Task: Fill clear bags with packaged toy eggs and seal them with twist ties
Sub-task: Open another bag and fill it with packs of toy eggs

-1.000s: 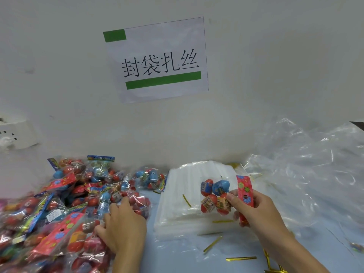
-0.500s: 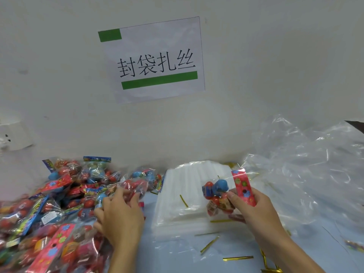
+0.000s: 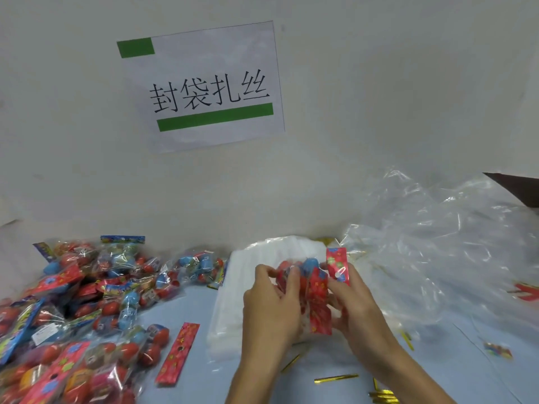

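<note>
Holding two egg packs (image 3: 310,282) together, both hands (image 3: 274,309) pinch them above the stack of clear bags (image 3: 233,301) mid-bench. Slippery wrappers could slide apart, dropping eggs onto the bags.

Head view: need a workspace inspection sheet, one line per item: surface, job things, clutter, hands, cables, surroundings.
Surface: pale blue table, largely covered.
Job's things: pile of egg packs at left; stack of clear bags at centre; gold twist ties loose near the front edge; two egg packs with red header cards held over the stack.
Clutter: crumpled clear plastic at right; one red header card lying by the pile.
Hands: left hand and right hand both grip the held packs.
Cables: nothing seen.
Surroundings: white wall with a paper sign bearing green bars and Chinese text.
</note>
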